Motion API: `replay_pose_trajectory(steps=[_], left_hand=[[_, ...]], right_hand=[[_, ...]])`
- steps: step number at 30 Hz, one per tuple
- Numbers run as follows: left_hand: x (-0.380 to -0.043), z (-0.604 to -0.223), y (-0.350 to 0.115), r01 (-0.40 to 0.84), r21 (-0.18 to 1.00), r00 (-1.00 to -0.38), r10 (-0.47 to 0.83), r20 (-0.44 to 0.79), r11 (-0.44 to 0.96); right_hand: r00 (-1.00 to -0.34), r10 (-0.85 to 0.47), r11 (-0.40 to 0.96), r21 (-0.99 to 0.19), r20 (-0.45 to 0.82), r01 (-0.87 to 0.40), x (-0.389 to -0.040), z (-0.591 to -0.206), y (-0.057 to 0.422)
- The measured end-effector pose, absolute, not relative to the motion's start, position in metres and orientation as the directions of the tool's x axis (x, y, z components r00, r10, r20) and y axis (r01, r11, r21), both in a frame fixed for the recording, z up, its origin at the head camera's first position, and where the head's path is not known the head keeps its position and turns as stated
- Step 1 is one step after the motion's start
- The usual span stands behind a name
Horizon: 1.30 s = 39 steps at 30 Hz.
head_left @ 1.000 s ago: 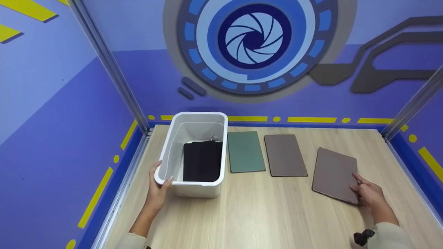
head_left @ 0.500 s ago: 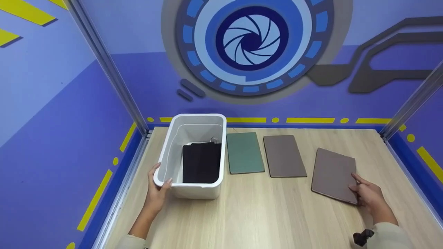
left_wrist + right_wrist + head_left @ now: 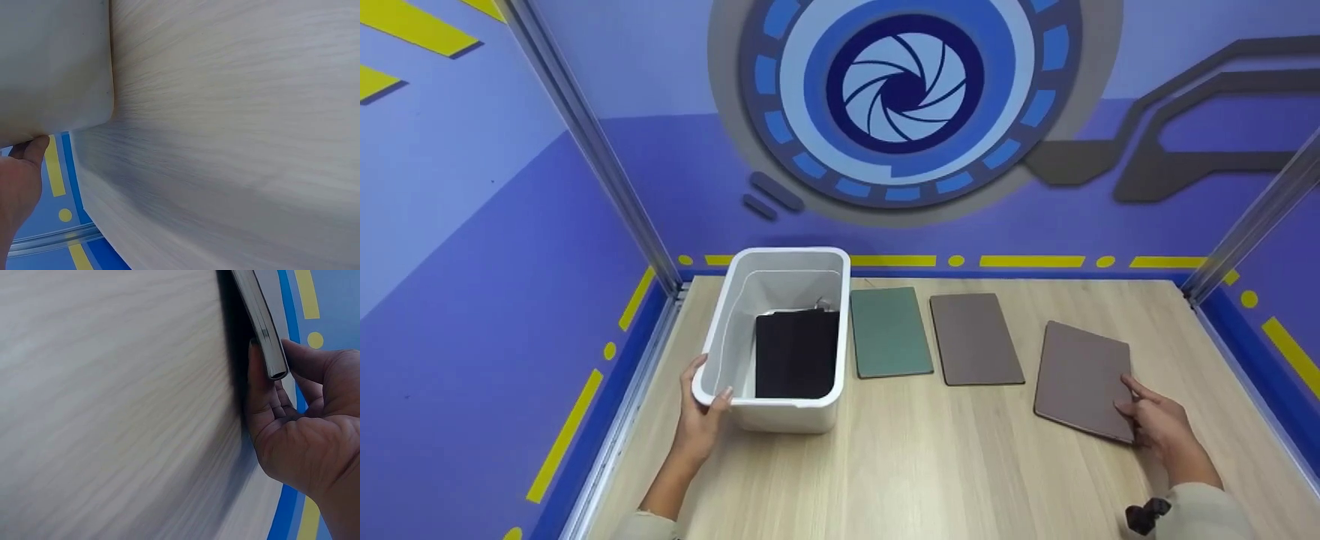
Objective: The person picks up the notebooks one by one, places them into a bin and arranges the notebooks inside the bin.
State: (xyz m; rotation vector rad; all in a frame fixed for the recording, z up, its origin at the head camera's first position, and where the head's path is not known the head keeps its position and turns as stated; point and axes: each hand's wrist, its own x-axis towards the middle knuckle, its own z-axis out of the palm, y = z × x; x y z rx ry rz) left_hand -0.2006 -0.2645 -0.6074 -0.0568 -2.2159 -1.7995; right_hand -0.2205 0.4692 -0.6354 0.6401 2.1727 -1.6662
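Note:
My left hand (image 3: 701,420) grips the near left corner of a white plastic bin (image 3: 784,416), thumb and fingers on its rim. Inside the bin lies a black flat rectangular item (image 3: 796,356), with something small and shiny behind it. On the right, my right hand (image 3: 1162,424) pinches the right edge of a brown notebook (image 3: 1084,379). In the right wrist view the notebook (image 3: 264,329) shows its page edges between thumb and fingers, tilted up off the table at that side. In the left wrist view the bin's wall (image 3: 53,67) hides most of my left fingers.
A green notebook (image 3: 891,332) lies flat close to the bin's right side. Beside it lies another brown notebook (image 3: 977,339). The wooden table (image 3: 915,465) is bounded by a painted back wall (image 3: 660,180) and side walls with metal corner posts.

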Motion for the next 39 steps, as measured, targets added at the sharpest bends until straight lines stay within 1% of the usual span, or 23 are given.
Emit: replay_pose_trajectory(steps=[9,18,34,39], left_hand=[[-0.2001,-0.6096,-0.2657,0.221,0.957,-0.957,-0.149,0.250,0.185],[-0.2001,-0.6061,-0.2672,0.233,0.953,-0.955,-0.141,0.262,0.195],[-0.2009,-0.6070,-0.2673,0.198,0.967,-0.966,-0.134,0.220,0.162],[-0.2008,-0.6066,-0.2672,0.205,0.965,-0.963,-0.143,0.229,0.166]], right_hand=[[-0.857,0.174,0.275,-0.812,-0.485,0.515,-0.2201,-0.6356,0.4663],[-0.852,0.170,0.263,-0.810,-0.495,0.523,-0.2188,-0.6346,0.4664],[-0.846,0.163,0.257,-0.806,-0.508,0.533,-0.2188,-0.6350,0.4677],[-0.845,0.197,0.246,-0.810,-0.496,0.533,-0.2198,-0.6366,0.4666]])
